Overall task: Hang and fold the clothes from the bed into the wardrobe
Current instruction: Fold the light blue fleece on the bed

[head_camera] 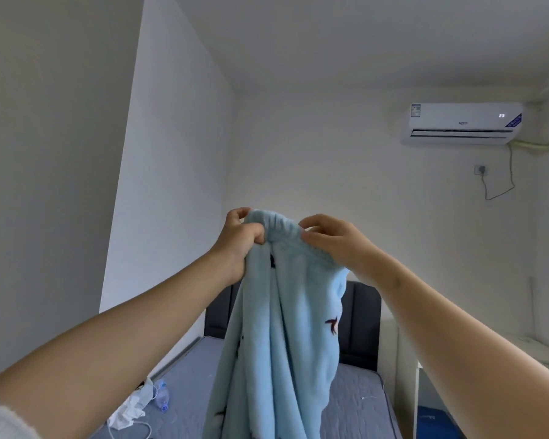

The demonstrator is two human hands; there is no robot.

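Observation:
A pair of light blue fleece trousers (276, 343) with small dark bird prints hangs in front of me, held up by the elastic waistband. My left hand (240, 240) grips the waistband's left end. My right hand (333, 240) pinches the waistband's right side. The legs drop down over the bed (358, 403), which has a grey-blue mattress and a dark headboard (362, 324). The wardrobe is not in view.
A white cloth, a cable and a plastic bottle (162, 396) lie at the bed's left edge. A white desk (545, 353) stands to the right. An air conditioner (460, 123) hangs high on the far wall. A white wall rises at left.

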